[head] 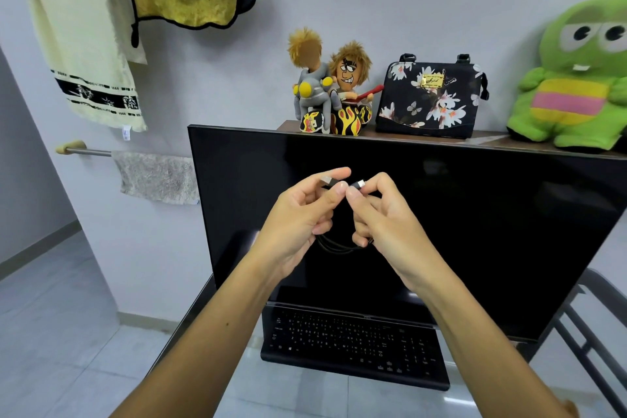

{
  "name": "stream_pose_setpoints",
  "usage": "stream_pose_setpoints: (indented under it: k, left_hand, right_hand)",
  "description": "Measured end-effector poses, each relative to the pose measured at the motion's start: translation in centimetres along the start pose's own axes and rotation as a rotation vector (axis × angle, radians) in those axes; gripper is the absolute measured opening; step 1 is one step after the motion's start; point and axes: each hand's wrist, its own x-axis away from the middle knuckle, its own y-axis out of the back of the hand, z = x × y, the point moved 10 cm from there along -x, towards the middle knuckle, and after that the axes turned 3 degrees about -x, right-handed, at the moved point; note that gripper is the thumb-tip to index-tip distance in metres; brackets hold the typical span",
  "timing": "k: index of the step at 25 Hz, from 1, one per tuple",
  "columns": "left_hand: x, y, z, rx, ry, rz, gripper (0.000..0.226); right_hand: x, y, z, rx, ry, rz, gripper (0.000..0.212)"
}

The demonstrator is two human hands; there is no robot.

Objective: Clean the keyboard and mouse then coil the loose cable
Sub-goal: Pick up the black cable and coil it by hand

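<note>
At frame centre, a black cable is pinched at each plug end by curled fingers of the left hand and right hand; loops hang below. Coiling appears to be the step in hand; the ends probably need securing next. The keyboard lies lower centre. Key legends and the handbag label are unreadable.

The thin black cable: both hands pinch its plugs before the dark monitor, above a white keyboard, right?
No: the head view shows a black keyboard. The left hand and right hand pinch the thin black cable before the dark monitor.
</note>
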Motion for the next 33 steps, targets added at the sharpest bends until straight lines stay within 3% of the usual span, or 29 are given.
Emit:
stream_pose_setpoints:
  k: [9,16,22,29,33]
  left_hand:
    - [0.5,0.0,-0.2,0.065,0.009,0.013,0.03]
    - [1.6,2.0,-1.8,-0.114,-0.161,-0.233,0.009]
    - [1.2,2.4,-1.5,-0.106,-0.078,-0.171,0.007]
    - [0.9,2.9,-2.3,-0.362,-0.069,-0.238,0.012]
    - [1.0,2.9,-2.3,-0.569,-0.09,-0.254,0.013]
  right_hand:
    - [-0.3,1.1,-0.1,-0.146,0.021,-0.125,0.019]
    - [-0.7,1.6,-0.6,-0.288,0.01,-0.239,0.021]
    - [-0.5,1.8,-0.6,-0.317,-0.012,-0.257,0.032]
    - [-0.2,1.3,0.2,-0.205,0.079,-0.24,0.004]
    - [-0.3,1.3,-0.3,-0.193,0.06,-0.25,0.008]
